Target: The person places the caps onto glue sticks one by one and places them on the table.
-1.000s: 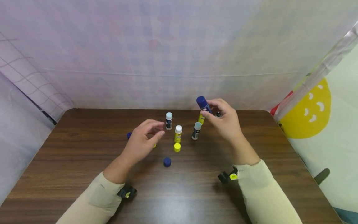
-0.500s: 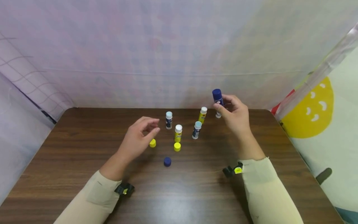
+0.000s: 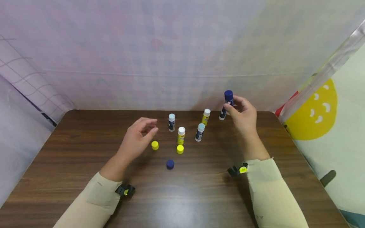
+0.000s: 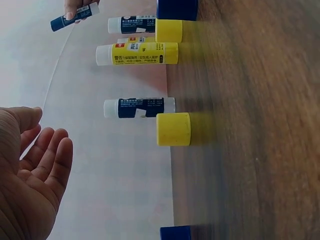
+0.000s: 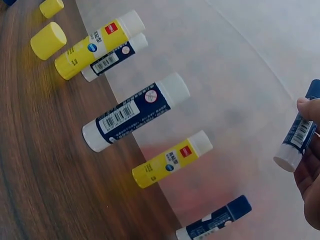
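Note:
My right hand (image 3: 245, 115) grips a navy glue stick (image 3: 229, 97) with its blue cap on, raised above the far right of the table. Behind it stands another capped navy glue stick (image 5: 215, 220). Nearer the middle are two uncapped yellow glue sticks (image 3: 181, 136) (image 3: 206, 117) and two uncapped navy ones (image 3: 171, 123) (image 3: 200, 132), all upright. My left hand (image 3: 137, 137) hovers left of them, fingers loosely bent and holding nothing. Close to it lies a yellow cap (image 3: 155, 145).
Another yellow cap (image 3: 180, 149) sits in front of the nearer yellow stick, and a blue cap (image 3: 170, 164) lies closer to me. A second blue cap (image 4: 175, 233) shows low in the left wrist view. Hanging cloth (image 3: 159, 63) borders the table's (image 3: 176, 196) far edge.
The right hand has carried the capped glue stick to the right, past the far yellow stick, and turned it more upright. My left hand has drawn back slightly leftward.

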`<control>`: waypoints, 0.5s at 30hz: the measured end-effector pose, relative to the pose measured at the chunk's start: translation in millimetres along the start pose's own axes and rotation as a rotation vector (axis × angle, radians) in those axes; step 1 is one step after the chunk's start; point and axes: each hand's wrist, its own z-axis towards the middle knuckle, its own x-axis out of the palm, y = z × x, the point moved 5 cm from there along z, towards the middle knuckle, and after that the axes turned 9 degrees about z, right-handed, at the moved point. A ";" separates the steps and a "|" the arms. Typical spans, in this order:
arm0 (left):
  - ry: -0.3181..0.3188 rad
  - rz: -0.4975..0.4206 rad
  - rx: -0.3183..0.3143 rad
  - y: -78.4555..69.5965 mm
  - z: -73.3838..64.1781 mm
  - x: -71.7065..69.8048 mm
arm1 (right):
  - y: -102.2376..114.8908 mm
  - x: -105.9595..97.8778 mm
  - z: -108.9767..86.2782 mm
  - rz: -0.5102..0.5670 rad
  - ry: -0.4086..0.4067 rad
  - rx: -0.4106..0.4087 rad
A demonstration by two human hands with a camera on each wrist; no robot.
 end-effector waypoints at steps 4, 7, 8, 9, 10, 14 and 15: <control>-0.017 -0.002 -0.014 5.1 1.3 -2.0 | -6.7 -4.3 3.0 0.088 -0.039 0.035; -0.017 0.015 -0.032 9.5 1.9 -3.5 | -10.6 -7.8 5.0 0.106 -0.055 0.041; -0.017 0.021 -0.039 11.1 2.0 -4.3 | -11.9 -8.8 5.7 0.108 -0.058 0.041; -0.018 0.026 -0.045 12.5 2.2 -5.1 | -13.1 -9.8 6.4 0.106 -0.061 0.039; -0.018 0.029 -0.050 14.1 2.3 -5.7 | -14.6 -11.1 7.0 0.109 -0.064 0.039; -0.030 0.023 -0.060 19.3 3.1 -9.3 | -21.4 -16.5 10.2 0.118 -0.086 0.047; -0.032 0.025 -0.062 20.8 3.3 -9.6 | -23.2 -18.1 11.1 0.121 -0.093 0.051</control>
